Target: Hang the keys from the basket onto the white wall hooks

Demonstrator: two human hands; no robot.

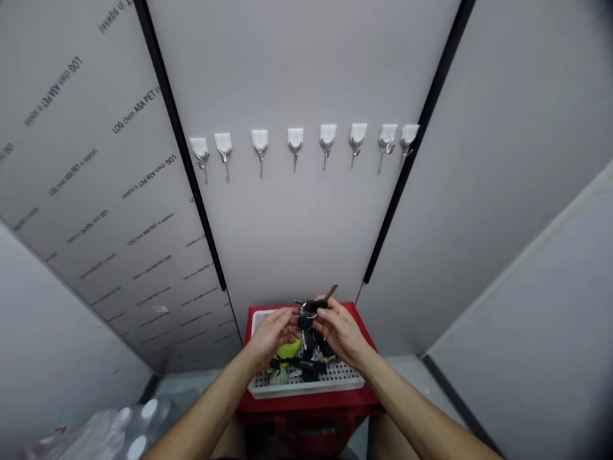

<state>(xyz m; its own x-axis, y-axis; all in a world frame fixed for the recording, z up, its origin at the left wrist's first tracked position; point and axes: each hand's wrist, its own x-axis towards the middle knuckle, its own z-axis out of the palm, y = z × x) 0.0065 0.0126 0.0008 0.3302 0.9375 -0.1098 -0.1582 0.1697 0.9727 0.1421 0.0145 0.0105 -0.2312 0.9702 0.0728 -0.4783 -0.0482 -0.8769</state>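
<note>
A bunch of keys [309, 314] is held by the right hand [339, 327] – pinched between thumb and fingertips, with a long key blade pointed up and to the right. By the left hand [274, 333] the other side of the bunch is met: its fingers are curled beside the keys, but whether anything is gripped there cannot be told. The keys are held up above a white perforated basket [306, 391], which is set on a red surface [368, 342]. In the basket, below the hands, a yellow-green item [289, 349], a black strap [312, 366] (marked with what looks like 2177291) and a pale green bundle [279, 375] can be seen among other dark pieces. On the pale wall panel [297, 223] ahead, eight white-backed hooks [295, 136] are fixed in a row – well apart from the hands. At the lower left, capped bottles [150, 412] are partly covered by clear plastic.
</note>
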